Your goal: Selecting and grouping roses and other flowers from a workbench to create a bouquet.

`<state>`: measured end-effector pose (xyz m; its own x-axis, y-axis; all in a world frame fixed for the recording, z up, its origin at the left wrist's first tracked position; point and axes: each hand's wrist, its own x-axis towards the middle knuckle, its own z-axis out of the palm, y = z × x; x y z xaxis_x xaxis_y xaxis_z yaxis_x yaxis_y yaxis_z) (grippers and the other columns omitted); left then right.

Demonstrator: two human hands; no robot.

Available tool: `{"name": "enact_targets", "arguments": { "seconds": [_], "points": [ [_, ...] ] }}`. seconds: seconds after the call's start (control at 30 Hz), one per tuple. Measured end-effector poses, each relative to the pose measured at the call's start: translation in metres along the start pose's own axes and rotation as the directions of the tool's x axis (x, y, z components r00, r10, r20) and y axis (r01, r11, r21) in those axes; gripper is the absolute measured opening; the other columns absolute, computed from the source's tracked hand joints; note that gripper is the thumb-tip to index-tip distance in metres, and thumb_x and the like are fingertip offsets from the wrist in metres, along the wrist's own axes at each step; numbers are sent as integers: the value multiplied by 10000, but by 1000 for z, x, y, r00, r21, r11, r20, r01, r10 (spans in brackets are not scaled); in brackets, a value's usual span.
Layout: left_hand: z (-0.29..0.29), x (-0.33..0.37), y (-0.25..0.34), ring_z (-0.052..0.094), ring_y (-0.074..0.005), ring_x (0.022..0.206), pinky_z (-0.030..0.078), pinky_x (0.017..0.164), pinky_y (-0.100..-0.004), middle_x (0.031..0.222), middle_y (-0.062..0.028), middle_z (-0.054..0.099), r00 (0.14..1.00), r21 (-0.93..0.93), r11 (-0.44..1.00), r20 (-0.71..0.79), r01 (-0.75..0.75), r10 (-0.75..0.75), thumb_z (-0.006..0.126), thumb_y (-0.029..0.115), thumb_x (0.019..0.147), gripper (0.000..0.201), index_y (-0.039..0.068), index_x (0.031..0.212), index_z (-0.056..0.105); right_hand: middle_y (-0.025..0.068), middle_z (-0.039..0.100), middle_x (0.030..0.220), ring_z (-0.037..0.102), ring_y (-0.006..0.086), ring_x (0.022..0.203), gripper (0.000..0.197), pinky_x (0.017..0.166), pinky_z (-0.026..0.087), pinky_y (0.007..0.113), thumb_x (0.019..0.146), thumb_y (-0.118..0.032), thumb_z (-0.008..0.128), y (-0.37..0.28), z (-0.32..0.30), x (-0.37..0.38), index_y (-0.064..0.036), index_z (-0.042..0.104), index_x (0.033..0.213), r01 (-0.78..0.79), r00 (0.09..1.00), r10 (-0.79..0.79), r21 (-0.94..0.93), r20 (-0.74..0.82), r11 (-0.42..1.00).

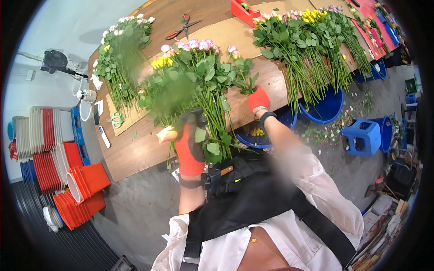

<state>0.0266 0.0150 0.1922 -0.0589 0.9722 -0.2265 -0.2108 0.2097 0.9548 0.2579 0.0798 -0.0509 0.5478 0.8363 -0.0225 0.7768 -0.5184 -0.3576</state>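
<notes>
Pale peach rose (pixel 167 134), soft and rounded, just left of the left hand (pixel 191 142); bunch (pixel 210 74) of leafy, thin-stemmed roses beyond its fingers; leafy sprig (pixel 244 70) at the fingertips of the right hand (pixel 258 100); smooth wooden table (pixel 131 158) bare left of the left fingers and between both hands, near edge crossed by both arms; left hand pointing forward, finger state cannot be told, blurred among leaves; right fingers curled, pinching the sprig's lower end.
</notes>
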Motion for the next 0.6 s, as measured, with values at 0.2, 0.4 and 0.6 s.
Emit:
{"name": "enact_targets", "arguments": {
  "seconds": [0.2,0.4,0.6],
  "points": [
    [-2,12,-1,584,-166,880,461,772,-279,1012,-82,636,965,241,935,42,-260,258,555,153,946,252,2,1134,628,42,644,793,538,104,596,276,535,429,259,793,-69,668,-5,-88,-8,-39,604,1059,-93,983,-119,933,142,347],
    [-6,22,-21,601,-177,1109,446,965,-275,1226,-66,640,862,428,752,324,-501,390,513,64,930,302,21,1210,617,76,655,1038,631,146,868,408,665,518,259,838,-78,682,31,-136,-82,0,556,1217,-80,953,-261,957,155,277],
    [18,-6,-9,655,-220,1010,488,910,-310,1117,-78,690,817,349,766,436,-539,376,614,85,822,308,60,1122,681,90,671,1035,640,178,951,383,792,524,303,830,-41,664,40,-176,-123,10,573,1198,180,877,-478,891,45,416]
  ]
}}
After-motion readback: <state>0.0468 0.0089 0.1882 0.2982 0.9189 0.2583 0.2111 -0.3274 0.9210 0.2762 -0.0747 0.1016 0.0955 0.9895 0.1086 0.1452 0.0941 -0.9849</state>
